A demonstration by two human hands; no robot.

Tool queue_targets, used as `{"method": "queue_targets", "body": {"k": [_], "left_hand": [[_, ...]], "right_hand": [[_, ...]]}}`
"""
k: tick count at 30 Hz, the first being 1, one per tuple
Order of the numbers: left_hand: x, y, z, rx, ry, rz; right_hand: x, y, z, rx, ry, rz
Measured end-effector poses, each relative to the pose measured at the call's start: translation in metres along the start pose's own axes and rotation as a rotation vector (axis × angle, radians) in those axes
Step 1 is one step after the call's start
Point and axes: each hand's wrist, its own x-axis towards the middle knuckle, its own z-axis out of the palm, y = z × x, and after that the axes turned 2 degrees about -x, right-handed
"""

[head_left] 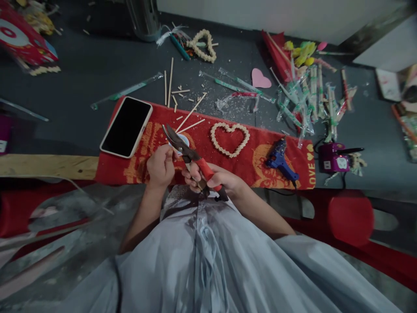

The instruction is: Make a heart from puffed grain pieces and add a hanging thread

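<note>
My right hand (224,178) is wrapped around the red handle of a pair of pruning shears (185,150). Their dark blades are parted and point up and left, over a red towel (208,163). Close beside the blades, my left hand (161,166) is closed with thumb and fingers pressed together; whatever it may hold is too small to make out. A round white and blue item (183,140) lies partly hidden behind the shears. Thin wooden sticks (192,125) rest just beyond the blades. To the right on the towel is a heart-shaped outline of small wooden pieces (213,137).
A phone (126,126) lies left on the towel, a blue glue gun (282,161) right. Farther back are cut stick bits (176,102), a second wooden heart (208,56), a pink paper heart (260,79) and wrapped chopsticks (314,93). A purple box (334,157) stands right.
</note>
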Motion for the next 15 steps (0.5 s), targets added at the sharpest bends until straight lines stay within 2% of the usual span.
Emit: {"method": "queue_targets", "body": {"k": [5,10,15], "left_hand": [[0.0004,-0.0039,0.0019,0.037,-0.018,-0.008],[0.0022,-0.0022,0.0015,0.032,-0.021,0.019],[0.0024,0.0005,0.0002,-0.001,-0.009,0.031]], "right_hand": [[0.0045,-0.0014,0.0019,0.015,-0.014,0.022],[0.0065,-0.0037,0.007,0.056,0.028,0.039],[0.0049,-0.0043,0.0064,-0.016,0.07,0.028]]}}
